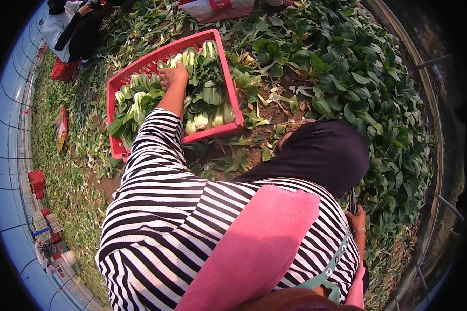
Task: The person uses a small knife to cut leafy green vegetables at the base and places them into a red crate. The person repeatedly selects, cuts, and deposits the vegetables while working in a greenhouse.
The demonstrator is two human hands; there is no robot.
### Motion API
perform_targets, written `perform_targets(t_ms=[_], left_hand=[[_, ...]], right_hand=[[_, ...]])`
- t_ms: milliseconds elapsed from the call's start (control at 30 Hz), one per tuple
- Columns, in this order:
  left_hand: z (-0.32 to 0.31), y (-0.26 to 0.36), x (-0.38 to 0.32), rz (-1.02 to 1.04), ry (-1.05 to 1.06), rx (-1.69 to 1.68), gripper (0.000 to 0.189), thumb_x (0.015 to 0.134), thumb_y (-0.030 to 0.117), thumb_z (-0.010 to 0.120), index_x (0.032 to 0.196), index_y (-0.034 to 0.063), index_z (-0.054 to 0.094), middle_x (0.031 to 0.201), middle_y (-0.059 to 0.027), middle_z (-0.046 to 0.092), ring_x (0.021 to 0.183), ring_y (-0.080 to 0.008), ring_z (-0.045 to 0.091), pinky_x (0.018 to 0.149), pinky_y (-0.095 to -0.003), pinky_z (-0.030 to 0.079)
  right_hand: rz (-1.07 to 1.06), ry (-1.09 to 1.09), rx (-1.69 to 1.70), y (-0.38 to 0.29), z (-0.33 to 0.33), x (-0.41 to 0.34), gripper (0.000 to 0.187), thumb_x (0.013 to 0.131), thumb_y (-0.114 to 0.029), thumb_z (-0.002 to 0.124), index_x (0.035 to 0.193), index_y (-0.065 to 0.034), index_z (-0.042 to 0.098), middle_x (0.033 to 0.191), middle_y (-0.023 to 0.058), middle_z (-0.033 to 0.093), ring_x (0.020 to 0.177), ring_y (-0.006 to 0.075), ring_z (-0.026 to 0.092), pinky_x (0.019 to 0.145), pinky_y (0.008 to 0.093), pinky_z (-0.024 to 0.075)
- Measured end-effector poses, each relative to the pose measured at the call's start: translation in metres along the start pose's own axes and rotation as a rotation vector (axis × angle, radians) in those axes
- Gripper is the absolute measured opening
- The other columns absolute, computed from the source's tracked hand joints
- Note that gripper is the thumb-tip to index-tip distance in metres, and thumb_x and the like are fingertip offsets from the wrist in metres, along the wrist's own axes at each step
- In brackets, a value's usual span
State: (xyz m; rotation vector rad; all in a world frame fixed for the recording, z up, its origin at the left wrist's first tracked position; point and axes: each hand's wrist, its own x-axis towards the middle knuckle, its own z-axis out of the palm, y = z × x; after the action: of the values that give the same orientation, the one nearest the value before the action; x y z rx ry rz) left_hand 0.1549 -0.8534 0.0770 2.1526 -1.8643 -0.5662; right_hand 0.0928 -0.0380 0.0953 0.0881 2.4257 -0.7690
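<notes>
My left hand (pixel 173 77) reaches into a red plastic crate (pixel 235 101), its fingers down among heads of bok choy (pixel 190 57). Whether it grips one is not clear. Pale stem ends line the crate's far side, with another row of bok choy (pixel 201 119) along its near side; dark leaves fill the middle. At my right side, low by the growing plants, my right hand (pixel 357 218) holds a slim dark tool, apparently a knife (pixel 353 202). Part of that arm is hidden by my body.
Leafy bok choy plants (pixel 346 74) grow densely on the right, beside a border rail (pixel 432 97). Cut leaves (pixel 81 144) litter the soil leftwards. A person (pixel 68 31) sits on a red crate (pixel 64 70) at upper left. Another container (pixel 218 9) stands beyond my crate; stacked crates (pixel 37 182) stand far left.
</notes>
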Motion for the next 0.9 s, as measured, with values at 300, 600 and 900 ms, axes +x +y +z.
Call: perform_targets(t_ms=[300, 600, 900], left_hand=[[-0.008, 0.004, 0.054, 0.19, -0.015, 0.35, 0.097, 0.085, 0.068, 0.046, 0.139, -0.0116, 0.037, 0.147, -0.0281, 0.034, 0.135, -0.0429, 0.034, 0.111, -0.0492, 0.029], [0.028, 0.193, -0.233, 1.504, -0.605, -0.202, 0.033, 0.091, 0.013, 0.063, 0.121, -0.0001, 0.06, 0.116, -0.0171, 0.063, 0.103, -0.0211, 0.062, 0.091, -0.0295, 0.047], [0.149, 0.181, -0.598, 2.497, -1.336, 0.438, 0.047, 0.088, 0.023, 0.065, 0.127, 0.0006, 0.053, 0.132, -0.0183, 0.054, 0.111, -0.0354, 0.06, 0.093, -0.0415, 0.051]], right_hand=[[0.141, 0.173, 0.738, -0.026, 0.047, 0.051, 0.03, 0.084, -0.007, 0.071, 0.102, -0.0029, 0.047, 0.082, 0.008, 0.065, 0.063, 0.0175, 0.067, 0.048, 0.0303, 0.0555], [0.255, 0.25, 0.879, -0.012, 0.054, 0.081, 0.03, 0.086, -0.016, 0.07, 0.102, -0.0017, 0.049, 0.071, 0.0062, 0.059, 0.05, 0.0141, 0.059, 0.042, 0.0311, 0.052], [0.168, 0.485, 0.989, -0.02, 0.053, 0.102, 0.024, 0.088, -0.021, 0.068, 0.094, -0.0024, 0.054, 0.065, 0.0051, 0.06, 0.05, 0.0124, 0.058, 0.048, 0.0296, 0.0479]])
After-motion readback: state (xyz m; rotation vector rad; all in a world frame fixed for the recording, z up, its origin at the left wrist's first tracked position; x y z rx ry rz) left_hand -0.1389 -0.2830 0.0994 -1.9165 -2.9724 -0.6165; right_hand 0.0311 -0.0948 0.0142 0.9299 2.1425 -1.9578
